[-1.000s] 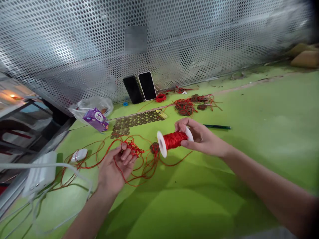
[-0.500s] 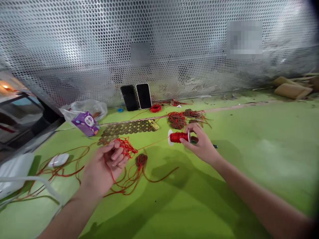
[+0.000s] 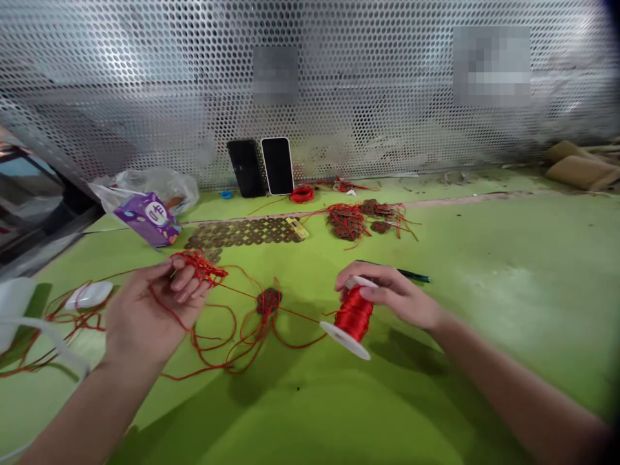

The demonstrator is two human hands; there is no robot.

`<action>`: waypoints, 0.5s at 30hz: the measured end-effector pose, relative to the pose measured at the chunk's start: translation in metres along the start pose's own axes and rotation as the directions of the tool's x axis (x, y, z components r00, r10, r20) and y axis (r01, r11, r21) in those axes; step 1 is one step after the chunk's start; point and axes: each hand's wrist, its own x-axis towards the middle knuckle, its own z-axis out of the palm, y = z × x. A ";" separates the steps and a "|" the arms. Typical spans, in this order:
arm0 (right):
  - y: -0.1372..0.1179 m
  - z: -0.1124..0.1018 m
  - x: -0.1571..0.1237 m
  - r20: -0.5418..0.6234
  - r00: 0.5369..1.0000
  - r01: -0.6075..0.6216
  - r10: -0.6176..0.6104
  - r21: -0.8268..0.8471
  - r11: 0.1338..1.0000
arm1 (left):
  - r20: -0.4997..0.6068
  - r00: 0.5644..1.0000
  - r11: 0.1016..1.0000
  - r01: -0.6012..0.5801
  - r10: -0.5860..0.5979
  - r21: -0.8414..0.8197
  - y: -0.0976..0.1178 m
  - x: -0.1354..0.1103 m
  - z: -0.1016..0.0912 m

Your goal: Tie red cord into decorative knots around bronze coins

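My right hand [image 3: 394,298] grips a white spool of red cord [image 3: 352,316] by its upper end, tilted with the lower flange toward me, just above the green table [image 3: 484,310]. My left hand [image 3: 150,310] is palm up at the left, its fingers curled round a bundle of red cord [image 3: 201,266]. A strand runs from that bundle to the spool. Loose loops of red cord [image 3: 232,342] lie on the table between the hands, round a small dark knotted piece [image 3: 268,300].
A perforated metal wall [image 3: 368,97] backs the table, with two phones [image 3: 264,166] leaning on it. Near it lie a row of brown coins [image 3: 242,232], piles of red-corded pieces [image 3: 358,218], a purple box [image 3: 148,218] in a plastic bag, a dark pen [image 3: 411,276] and a white mouse [image 3: 90,295].
My right hand has brought the spool back toward me and tipped it so its lower flange faces me. My left hand has moved left with its cord bundle.
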 end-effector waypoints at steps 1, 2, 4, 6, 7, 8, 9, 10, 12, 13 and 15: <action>0.001 0.001 0.000 -0.033 0.999 -0.016 0.020 0.102 0.995 | -0.002 1.000 1.000 0.011 -0.010 0.023 -0.003 0.000 0.001; 0.002 0.002 0.000 -0.073 0.997 -0.020 0.036 0.207 0.978 | 0.001 1.000 0.999 0.022 -0.022 0.047 -0.007 0.000 0.001; 0.003 0.004 0.000 -0.135 0.988 -0.014 0.073 0.395 0.919 | 0.041 0.998 0.994 0.044 -0.048 0.103 -0.016 -0.001 0.002; 0.002 0.004 0.002 -0.175 0.978 -0.003 0.111 0.522 0.853 | 0.125 0.989 0.978 0.055 -0.081 0.201 -0.024 -0.004 0.002; 0.001 0.004 0.003 -0.194 0.972 0.000 0.133 0.566 0.824 | 0.174 0.981 0.964 0.043 -0.091 0.261 -0.028 -0.007 0.002; 0.001 0.004 0.004 -0.219 0.963 0.007 0.157 0.600 0.800 | 0.222 0.970 0.946 0.022 -0.099 0.323 -0.031 -0.009 0.001; 0.000 0.003 0.005 -0.252 0.951 0.018 0.178 0.622 0.783 | 0.266 0.958 0.924 -0.004 -0.107 0.383 -0.034 -0.012 0.000; 0.000 0.002 0.006 -0.284 0.939 0.029 0.196 0.631 0.775 | 0.310 0.944 0.900 -0.037 -0.111 0.434 -0.036 -0.014 -0.001; 0.002 0.001 0.008 -0.348 0.913 0.051 0.213 0.616 0.786 | 0.393 0.909 0.849 -0.092 -0.142 0.520 -0.039 -0.020 -0.003; 0.004 0.001 0.009 -0.390 0.896 0.070 0.212 0.596 0.800 | 0.424 0.889 0.824 -0.107 -0.171 0.557 -0.040 -0.022 -0.004; 0.008 0.002 0.011 -0.483 0.850 0.108 0.212 0.553 0.826 | 0.469 0.850 0.785 -0.114 -0.240 0.609 -0.041 -0.026 -0.007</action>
